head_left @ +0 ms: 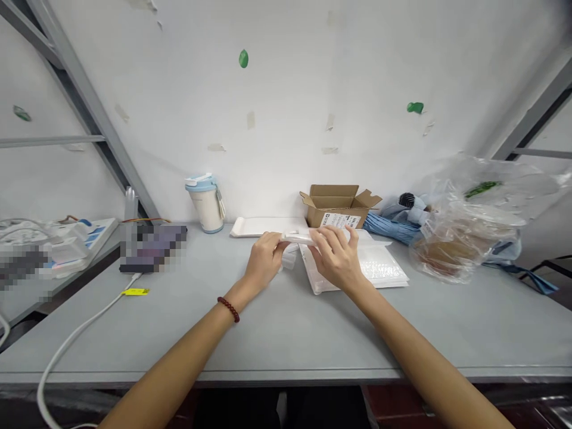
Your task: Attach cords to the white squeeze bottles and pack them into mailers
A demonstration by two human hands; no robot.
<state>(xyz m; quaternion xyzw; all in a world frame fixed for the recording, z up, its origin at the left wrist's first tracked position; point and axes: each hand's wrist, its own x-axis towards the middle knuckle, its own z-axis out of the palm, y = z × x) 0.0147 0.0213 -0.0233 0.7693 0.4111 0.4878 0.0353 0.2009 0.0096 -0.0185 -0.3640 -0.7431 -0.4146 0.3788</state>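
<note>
Between both hands is a thin, whitish clear plastic packet (297, 236), raised above the desk; its contents are too small to make out. My left hand (263, 259), with a beaded bracelet at the wrist, pinches its left end. The fingers of my right hand (337, 256) close on the right end. Just below the packet lies a small clear plastic piece (288, 261), partly covered by the left hand. White bubble mailers (382, 267) lie under and beside the right hand. A flat white package (263, 226) rests behind the left hand.
An open cardboard box (335, 205) stands against the wall. A lidded cup (205, 205) is at the back left, near a blurred dark device (154, 250) with a white cable (84, 325). Blue cloth (388, 229) and a clear plastic bag (465, 232) fill the back right.
</note>
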